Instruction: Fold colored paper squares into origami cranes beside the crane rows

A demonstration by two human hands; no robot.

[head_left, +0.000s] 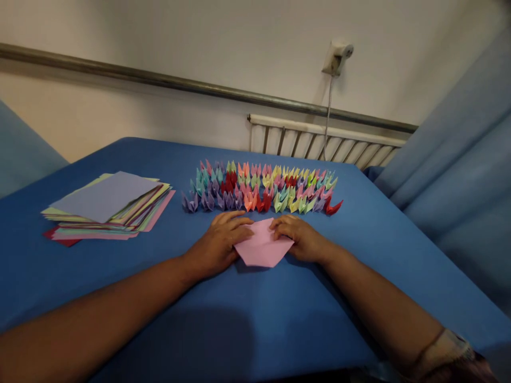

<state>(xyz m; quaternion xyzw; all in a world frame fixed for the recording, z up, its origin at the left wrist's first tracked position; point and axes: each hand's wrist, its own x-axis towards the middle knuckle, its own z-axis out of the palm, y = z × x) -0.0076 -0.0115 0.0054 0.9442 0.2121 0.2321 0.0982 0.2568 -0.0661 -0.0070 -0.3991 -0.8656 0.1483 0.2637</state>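
Note:
A pink sheet of origami paper (263,250), folded into a many-sided shape, is held low over the blue table in front of me. My left hand (221,239) grips its left side, thumb and fingers closed on the edge. On the opposite side my right hand (301,236) pinches the paper, its fingertips bent over the upper part. Just beyond both hands stand rows of small folded paper cranes (263,189) in purple, red, green, yellow, pink and blue. The undersides of the paper and some fingers are hidden.
A loose stack of coloured paper sheets (107,197) lies on the left of the blue-covered table (191,314). Behind it are a metal rail (167,81), a radiator (319,138) and a wall socket with a plugged-in cord (335,58). Blue curtains (459,159) hang at the right.

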